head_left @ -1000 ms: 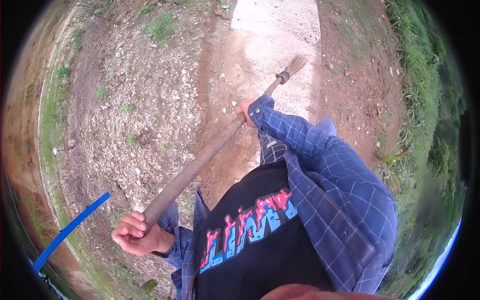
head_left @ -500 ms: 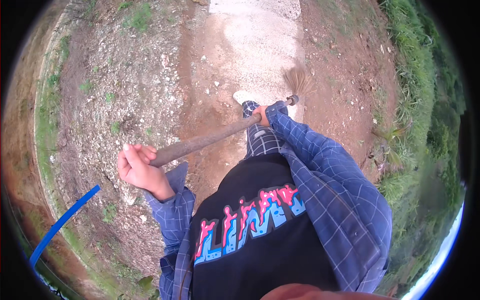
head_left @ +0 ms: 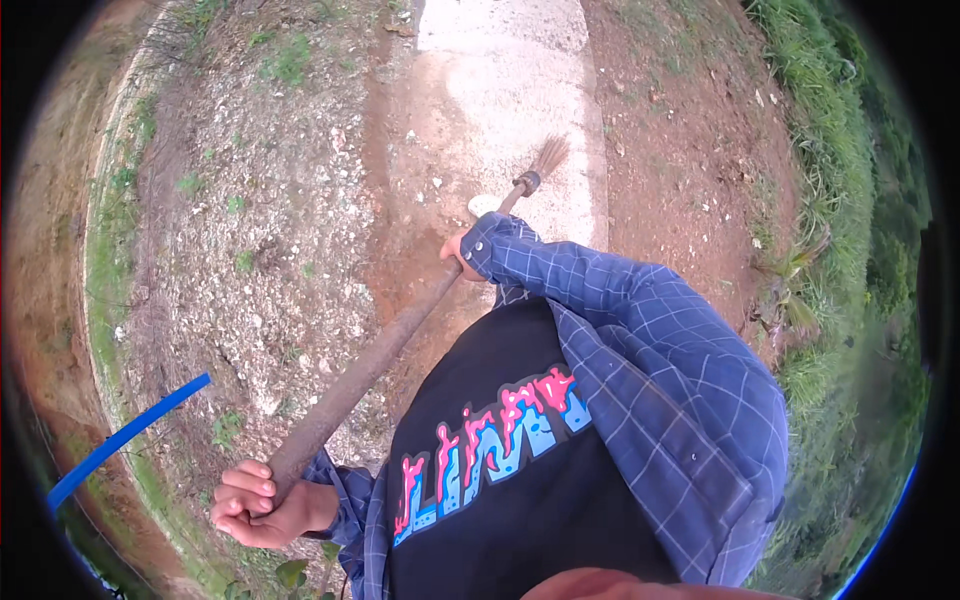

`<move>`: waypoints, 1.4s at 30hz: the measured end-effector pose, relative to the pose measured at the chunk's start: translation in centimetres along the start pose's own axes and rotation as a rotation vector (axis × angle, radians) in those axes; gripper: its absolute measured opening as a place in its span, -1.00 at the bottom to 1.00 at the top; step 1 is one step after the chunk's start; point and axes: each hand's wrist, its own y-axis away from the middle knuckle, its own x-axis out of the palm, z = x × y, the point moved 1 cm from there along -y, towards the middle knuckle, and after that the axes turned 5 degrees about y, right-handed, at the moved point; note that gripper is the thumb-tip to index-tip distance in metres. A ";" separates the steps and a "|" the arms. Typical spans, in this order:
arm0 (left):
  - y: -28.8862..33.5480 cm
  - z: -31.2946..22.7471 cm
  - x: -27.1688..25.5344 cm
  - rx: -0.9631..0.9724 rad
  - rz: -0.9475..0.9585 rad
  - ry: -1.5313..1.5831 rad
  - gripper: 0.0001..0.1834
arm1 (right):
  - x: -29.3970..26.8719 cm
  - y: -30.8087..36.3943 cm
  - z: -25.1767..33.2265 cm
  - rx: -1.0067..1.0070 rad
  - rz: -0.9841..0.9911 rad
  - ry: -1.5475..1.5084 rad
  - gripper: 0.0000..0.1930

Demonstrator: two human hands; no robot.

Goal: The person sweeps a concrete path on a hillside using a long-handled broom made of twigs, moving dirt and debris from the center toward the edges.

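Note:
I hold a broom (head_left: 370, 373) slantwise across my front, its long wooden handle running from lower left to upper right. My left hand (head_left: 262, 503) is wrapped round the thick top end of the handle. Farther down, my right hand (head_left: 462, 255) grips the handle, partly hidden by its plaid cuff. The bundle of thin brown bristles (head_left: 551, 155), bound with a dark ring, is over the pale paved strip (head_left: 520, 80). A light shoe (head_left: 484, 205) shows just beyond my right hand.
Bare reddish soil (head_left: 660, 170) lies right of the strip, with tall green grass (head_left: 815, 200) beyond. Stony ground (head_left: 270, 220) with small weeds spreads to the left. A blue band (head_left: 130, 435) crosses the lower left.
The bristles have swung left, from the strip's right edge onto its middle. My left hand has dropped toward me and closed round the handle end; my right hand has moved left and nearer.

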 end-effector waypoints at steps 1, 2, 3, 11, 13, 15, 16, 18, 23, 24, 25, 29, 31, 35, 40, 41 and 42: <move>0.5 0.0 1.3 0.046 0.037 0.006 -0.74 | 0.1 -0.8 -0.5 -0.014 -0.005 -0.008 -0.79; 1.3 -0.6 2.2 0.112 0.062 -0.013 -0.75 | 0.6 -1.8 -0.7 -0.035 0.015 -0.015 -0.79; 2.1 -0.8 3.0 0.147 0.090 -0.087 -0.75 | 1.4 -2.6 -0.9 -0.045 0.047 -0.020 -0.79; 1.7 4.4 2.8 -0.121 -0.070 -0.166 -0.77 | 0.0 2.5 -1.8 0.236 0.334 0.162 -0.81; 1.7 3.5 2.5 -0.094 -0.110 -0.135 -0.76 | -0.9 1.8 -1.2 0.259 0.218 0.259 -0.79; 1.0 3.0 1.4 -0.070 -0.189 -0.152 -0.76 | -3.9 0.9 2.3 0.229 0.287 0.438 -0.77; 0.8 2.7 0.9 -0.099 -0.214 -0.174 -0.74 | -4.7 0.7 2.9 0.169 0.297 0.458 -0.78; 1.4 3.2 -1.5 -0.133 -0.292 -0.190 -0.74 | -5.7 -1.0 3.0 0.159 0.399 0.510 -0.79; 4.4 6.3 -4.1 -0.315 -0.517 -0.142 -0.70 | -7.7 -2.6 -0.8 0.156 0.361 0.542 -0.76; 4.8 7.1 -3.9 -0.336 -0.568 -0.110 -0.69 | -8.2 -3.0 -1.2 0.147 0.291 0.533 -0.73; 4.9 7.8 -3.3 -0.327 -0.672 -0.107 -0.69 | -8.8 -3.9 -2.0 0.168 0.288 0.511 -0.74; 2.8 11.7 1.8 -0.336 -0.561 -0.149 -0.71 | -11.0 -8.4 -8.3 0.264 0.335 0.487 -0.77; 0.9 13.2 4.6 -0.336 -0.455 -0.164 -0.71 | -15.7 -11.7 -6.7 0.397 0.409 0.469 -0.78; -3.8 17.1 12.6 -0.247 -0.148 -0.137 -0.70 | -16.2 -15.3 -17.9 0.195 0.091 0.463 -0.89; -6.8 19.9 17.3 -0.048 0.020 -0.230 -0.66 | -25.4 -22.6 -15.5 0.129 0.205 0.393 -0.82; -7.3 20.6 18.3 -0.034 0.056 -0.240 -0.65 | -25.0 -24.3 -17.6 0.046 0.232 0.441 -0.77; -7.9 21.3 19.1 -0.049 0.056 -0.238 -0.65 | -24.6 -26.5 -19.8 0.126 0.272 0.335 -0.75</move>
